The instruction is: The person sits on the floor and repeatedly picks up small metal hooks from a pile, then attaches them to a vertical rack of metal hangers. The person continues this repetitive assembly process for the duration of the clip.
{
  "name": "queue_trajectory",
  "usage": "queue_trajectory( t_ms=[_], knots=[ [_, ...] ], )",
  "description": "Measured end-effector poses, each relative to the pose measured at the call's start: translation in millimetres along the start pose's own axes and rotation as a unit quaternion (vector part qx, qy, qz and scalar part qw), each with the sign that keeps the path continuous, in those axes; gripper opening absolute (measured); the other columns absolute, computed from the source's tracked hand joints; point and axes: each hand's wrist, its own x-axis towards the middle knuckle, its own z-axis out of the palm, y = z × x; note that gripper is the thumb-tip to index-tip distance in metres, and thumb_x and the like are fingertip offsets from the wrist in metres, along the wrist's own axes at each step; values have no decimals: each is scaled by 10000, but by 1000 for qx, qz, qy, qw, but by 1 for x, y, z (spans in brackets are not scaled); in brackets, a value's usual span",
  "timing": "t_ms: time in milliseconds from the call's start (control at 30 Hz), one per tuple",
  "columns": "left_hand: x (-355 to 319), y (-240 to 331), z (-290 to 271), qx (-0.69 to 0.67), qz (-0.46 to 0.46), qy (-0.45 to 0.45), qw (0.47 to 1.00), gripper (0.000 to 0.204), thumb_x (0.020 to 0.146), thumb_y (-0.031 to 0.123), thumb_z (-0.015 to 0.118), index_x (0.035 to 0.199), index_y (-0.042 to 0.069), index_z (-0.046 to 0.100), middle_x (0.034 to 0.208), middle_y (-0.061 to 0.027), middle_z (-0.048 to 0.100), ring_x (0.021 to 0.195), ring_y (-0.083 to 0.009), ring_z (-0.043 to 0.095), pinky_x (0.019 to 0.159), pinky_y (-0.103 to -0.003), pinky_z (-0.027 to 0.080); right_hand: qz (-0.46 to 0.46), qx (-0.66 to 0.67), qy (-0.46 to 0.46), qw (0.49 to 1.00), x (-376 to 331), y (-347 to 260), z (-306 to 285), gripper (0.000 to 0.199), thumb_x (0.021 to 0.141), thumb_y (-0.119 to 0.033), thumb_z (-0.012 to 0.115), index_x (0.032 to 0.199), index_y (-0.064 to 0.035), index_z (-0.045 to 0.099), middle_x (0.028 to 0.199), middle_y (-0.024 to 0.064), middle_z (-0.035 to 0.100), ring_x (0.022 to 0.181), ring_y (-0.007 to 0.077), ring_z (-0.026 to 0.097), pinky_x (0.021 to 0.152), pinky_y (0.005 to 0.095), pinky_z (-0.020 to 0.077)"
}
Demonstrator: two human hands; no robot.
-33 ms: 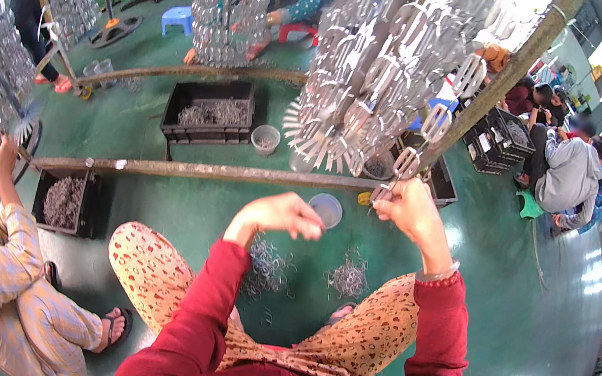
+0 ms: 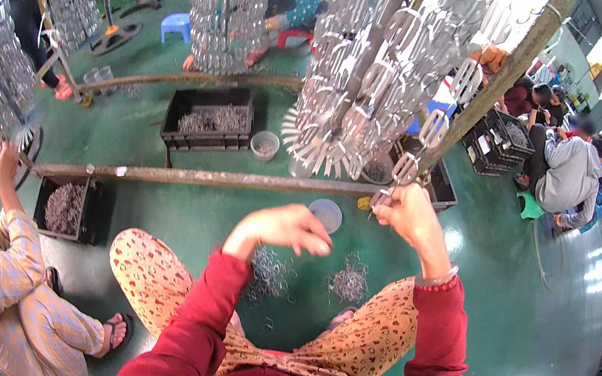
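My right hand (image 2: pixel 411 215) pinches a small metal piece at the low end of a chain of flat, slotted metal links (image 2: pixel 433 128). The chain hangs beside a slanted pole, and the fingers hide part of the held link. To the left, my left hand (image 2: pixel 285 228) is raised over the floor, fingers stretched loosely to the right and thumb apart, with nothing visible in it. Beneath the hands lie two heaps of thin metal hooks, a larger pile (image 2: pixel 269 274) and a smaller pile (image 2: pixel 350 278). A translucent plastic bowl (image 2: pixel 325 215) stands just beyond my left hand.
A large hanging bundle of metal links (image 2: pixel 369 81) fills the space ahead. A horizontal bar (image 2: pixel 216 178) crosses before me. Black crates (image 2: pixel 208 117) of metal parts stand beyond it and at left (image 2: pixel 66 206). A co-worker (image 2: pixel 25 286) sits close on my left.
My left hand has moved slightly to the right and its fingers have straightened. My right hand stays at the chain's end, almost unmoved.
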Motion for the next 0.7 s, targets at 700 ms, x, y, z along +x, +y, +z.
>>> queue_trajectory(
  t_ms=[700],
  knots=[
    [63,156,-51,388,139,591,693,195,861,126,546,771,-34,614,651,-245,591,638,-396,611,602,-459,485,-120,-56,61,989,4,3,13,167,717,-110,712,714,49,664,572,147,624,510,209,625,524,340,485]
  ],
)
